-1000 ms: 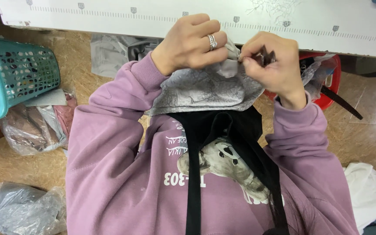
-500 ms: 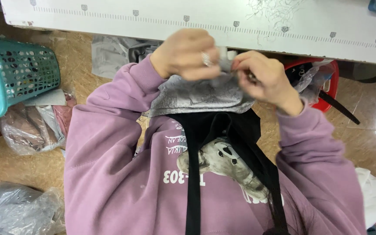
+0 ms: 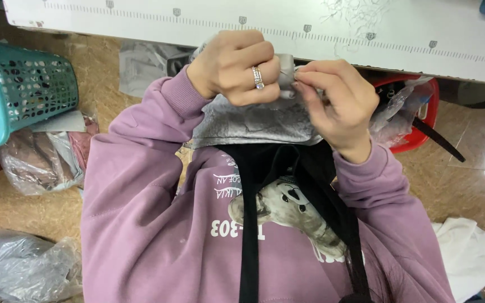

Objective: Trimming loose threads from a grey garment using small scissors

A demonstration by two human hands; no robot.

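A grey fabric piece (image 3: pixel 254 120) is held up in front of my chest, just below the edge of the white table (image 3: pixel 287 28). My left hand (image 3: pixel 234 70), with a ring on one finger, is closed over the fabric's top edge. My right hand (image 3: pixel 338 98) pinches the same edge right beside it, fingertips touching the left hand's. The fabric hangs down over black straps (image 3: pixel 254 224) that run along my purple sweatshirt (image 3: pixel 152 224).
A teal plastic basket (image 3: pixel 29 90) stands at the left. A red basket (image 3: pixel 422 106) with plastic wrapping sits at the right under the table. Clear bags of cloth (image 3: pixel 35 163) lie on the floor at left, and a white cloth (image 3: pixel 472 252) at lower right.
Both hands have drawn closer together on the fabric's top edge, and the right hand's fingers have shifted leftward to meet the left hand.
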